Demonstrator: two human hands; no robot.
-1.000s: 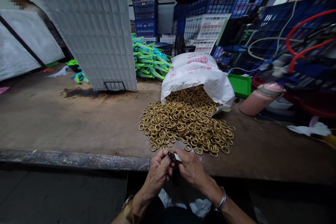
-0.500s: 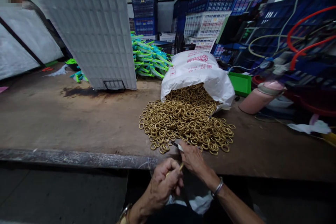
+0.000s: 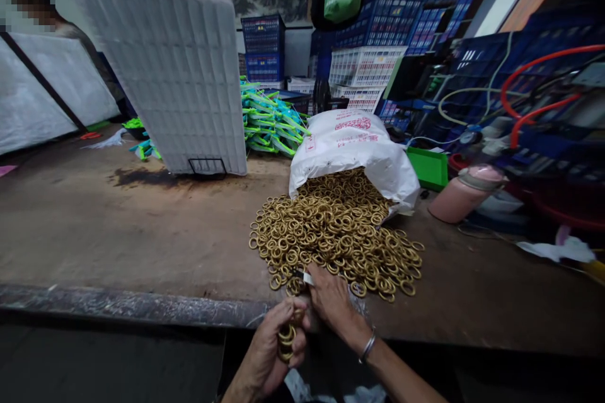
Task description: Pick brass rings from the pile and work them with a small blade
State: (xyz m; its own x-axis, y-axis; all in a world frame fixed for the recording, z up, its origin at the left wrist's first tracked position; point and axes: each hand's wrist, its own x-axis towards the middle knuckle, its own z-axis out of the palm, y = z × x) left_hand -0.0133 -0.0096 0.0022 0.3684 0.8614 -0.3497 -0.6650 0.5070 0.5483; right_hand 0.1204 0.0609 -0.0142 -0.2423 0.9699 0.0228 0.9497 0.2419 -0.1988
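Note:
My left hand (image 3: 271,349) is closed around several gold-coloured rings (image 3: 286,341) just off the front edge of the table. My right hand (image 3: 333,299) reaches to the near edge of a heap of gold-coloured rings (image 3: 335,233). Between its fingers is a small thin tool (image 3: 307,278) with a white part and a dark tip; its exact kind is not clear. The tip lies against rings at the front of the heap. Behind, a white sack (image 3: 350,138) with red print lies on its side, more rings showing in its mouth.
A tall pale ribbed panel (image 3: 165,82) stands on the brown table (image 3: 118,233) at left. Bright green and blue pieces (image 3: 271,123) are piled behind. To the right are a green tray (image 3: 428,168), a pink bottle (image 3: 466,195) and orange hoses (image 3: 515,94). A person (image 3: 75,31) is far left.
The left hand has turned and moved down and left, showing the rings in it. My right hand has shifted left along the heap's front edge with the tool. The view has tilted up slightly.

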